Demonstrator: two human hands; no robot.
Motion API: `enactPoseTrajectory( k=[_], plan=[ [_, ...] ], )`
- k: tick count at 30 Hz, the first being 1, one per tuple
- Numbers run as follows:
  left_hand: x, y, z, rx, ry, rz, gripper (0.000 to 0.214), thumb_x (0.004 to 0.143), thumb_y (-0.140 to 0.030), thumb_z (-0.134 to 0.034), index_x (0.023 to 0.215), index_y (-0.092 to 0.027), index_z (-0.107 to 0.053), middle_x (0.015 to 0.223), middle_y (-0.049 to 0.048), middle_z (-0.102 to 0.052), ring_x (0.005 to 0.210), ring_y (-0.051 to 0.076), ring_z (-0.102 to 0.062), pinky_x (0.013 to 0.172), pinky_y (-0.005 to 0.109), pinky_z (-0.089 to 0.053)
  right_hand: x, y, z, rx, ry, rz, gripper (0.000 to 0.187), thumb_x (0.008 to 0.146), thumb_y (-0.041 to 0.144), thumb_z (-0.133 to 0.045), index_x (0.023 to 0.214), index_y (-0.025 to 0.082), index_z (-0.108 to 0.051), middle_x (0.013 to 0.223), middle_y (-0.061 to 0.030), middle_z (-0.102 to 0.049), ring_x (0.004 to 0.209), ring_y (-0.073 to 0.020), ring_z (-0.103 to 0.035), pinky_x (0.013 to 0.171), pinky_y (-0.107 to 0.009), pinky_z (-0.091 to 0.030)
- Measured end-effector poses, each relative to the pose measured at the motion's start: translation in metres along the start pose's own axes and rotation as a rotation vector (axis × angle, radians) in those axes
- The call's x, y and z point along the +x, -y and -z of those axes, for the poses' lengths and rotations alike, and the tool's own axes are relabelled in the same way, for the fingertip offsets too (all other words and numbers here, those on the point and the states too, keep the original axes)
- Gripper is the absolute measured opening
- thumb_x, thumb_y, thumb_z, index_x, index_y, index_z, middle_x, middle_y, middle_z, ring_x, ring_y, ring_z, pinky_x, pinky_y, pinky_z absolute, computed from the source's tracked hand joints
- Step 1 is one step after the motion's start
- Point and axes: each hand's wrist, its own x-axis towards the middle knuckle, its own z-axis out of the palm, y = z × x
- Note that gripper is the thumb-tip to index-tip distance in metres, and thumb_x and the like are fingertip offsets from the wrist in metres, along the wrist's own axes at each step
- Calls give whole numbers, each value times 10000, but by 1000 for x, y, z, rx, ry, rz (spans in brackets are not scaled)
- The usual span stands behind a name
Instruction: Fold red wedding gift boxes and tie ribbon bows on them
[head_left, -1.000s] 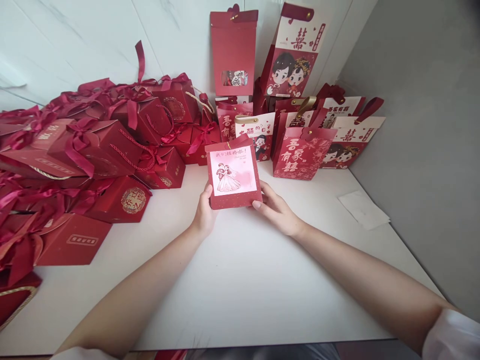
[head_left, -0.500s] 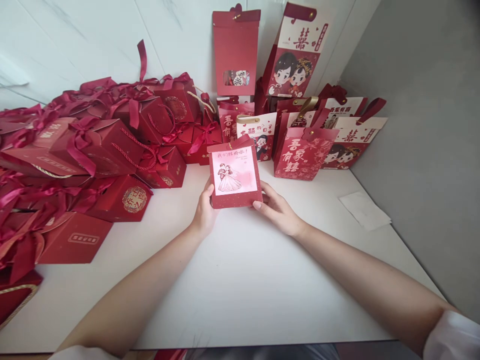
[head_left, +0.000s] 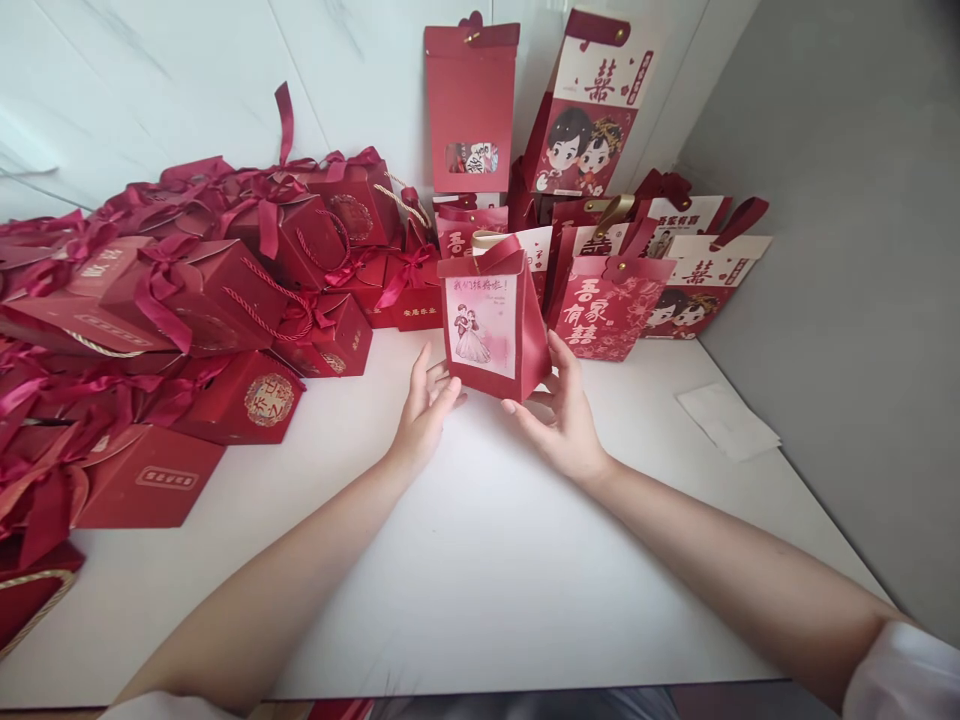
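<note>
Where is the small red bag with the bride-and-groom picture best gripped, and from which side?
The small red bag stands upright, top flap folded shut. Probably best held by its two side walls, low down, coming from the front: other bags crowd close behind it.

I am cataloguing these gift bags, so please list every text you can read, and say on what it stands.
"我们结婚啦!": pink panel of the small red bag between the left hand and the right hand.
"吾家有囍": flowered bag to its right.
"囍": tall cartoon bag at the back.
Round seal at the left: too blurred to read.
</note>
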Motion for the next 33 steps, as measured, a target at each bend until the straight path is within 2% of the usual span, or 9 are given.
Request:
enactPoseTrajectory(
  k=[6,13,16,20,22,26,30,32,33],
  plan=[
    [0,-7,0,86,203,-66,927,870,-543,-677,1601,-248,-189,1540,141,-438,1392,343,-455,1121,468,-416,1,1,4,-58,123,86,780,892,430,-730,1536,309,-307,1492,-121,-376,1280,-276,-496,941,-427,-620],
    [-1,-15,-2,45,316,-153,668,917,-653,-533,1421,-215,-494,1510,122,-472,1386,347,-441,1132,447,-379,-3,7,5,-135,190,184,510,1023,377,-519,1509,308,-381,1440,-95,-460,1327,-259,-463,1037,-438,-532],
    [1,-7,1,-48,159,-127,714,861,-688,-593,1390,-223,-484,1452,130,-514,1304,322,-516,1064,434,-438,0,3,6,-154,148,122,415,1058,370,-431,1464,288,-444,1406,-80,-521,1310,-246,-484,1113,-445,-433],
    [4,1,5,-116,-127,-73,434,872,-549,-673,1123,-204,-593,1085,76,-673,1065,249,-637,947,372,-495,7,-8,4,-128,84,-18,319,1052,391,-413,1225,233,-630,1258,-86,-608,1222,-243,-545,1096,-424,-413],
    [5,0,5,-100,-123,-91,362,869,-465,-707,1101,-199,-625,1077,71,-675,1069,245,-637,948,357,-495,10,-14,2,-78,54,-82,298,1024,417,-457,1125,214,-650,1223,-91,-621,1189,-245,-566,1074,-416,-428],
    [3,-4,4,-64,-43,-135,368,866,-408,-719,1171,-208,-669,1231,82,-655,1185,261,-594,1001,343,-472,12,-25,1,95,-112,-182,303,991,455,-486,1153,211,-563,1211,-92,-619,1099,-227,-601,976,-396,-487],
    [3,-4,5,-67,-50,-107,287,850,-401,-738,1034,-183,-708,1015,59,-714,984,227,-652,889,315,-495,17,-10,9,88,-382,-53,204,1012,402,-464,1105,233,-529,1191,-73,-577,1117,-205,-566,978,-383,-465],
    [3,-4,5,-68,-49,-100,277,835,-391,-753,1012,-182,-710,977,48,-715,948,216,-651,873,309,-491,22,18,15,86,-375,126,135,1029,319,-442,1039,231,-544,1063,-61,-596,990,-189,-597,892,-363,-491],
    [3,-5,6,-73,-49,-93,276,824,-385,-763,1005,-183,-711,971,44,-716,941,214,-650,872,308,-490,23,38,18,59,-286,234,134,1029,263,-433,1011,228,-561,1024,-57,-607,951,-182,-604,860,-353,-498]
  ],
)
